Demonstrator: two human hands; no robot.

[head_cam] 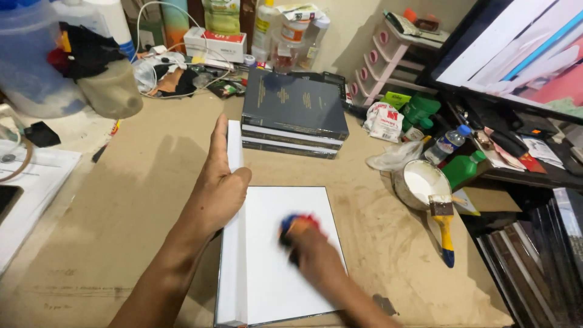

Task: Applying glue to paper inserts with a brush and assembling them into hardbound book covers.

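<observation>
The left hand [220, 182] lies flat along the left, spine-side edge of the open book [285, 255], fingers straight and together, thumb spread onto the white page, pinning the block to the table [139, 200]. The right hand [313, 252] is blurred with motion; its fingers appear curled and closed on a small red and blue object [296, 223] pressed against the page, though what that object is cannot be made out. To do this rubbing well, I judge the left hand should keep firm, even downward pressure so the book cannot slide, while the right works in overlapping strokes out to the edges. The book sits near the middle of the brown table, at the near edge, with a thick white page block, a dark cover rim showing on the right side, and a clean blank leaf facing up. A stack of dark books [294, 115] lies just beyond it, and a bowl of white paste [420, 182] with a yellow-handled brush [444, 228] stands to the right.
</observation>
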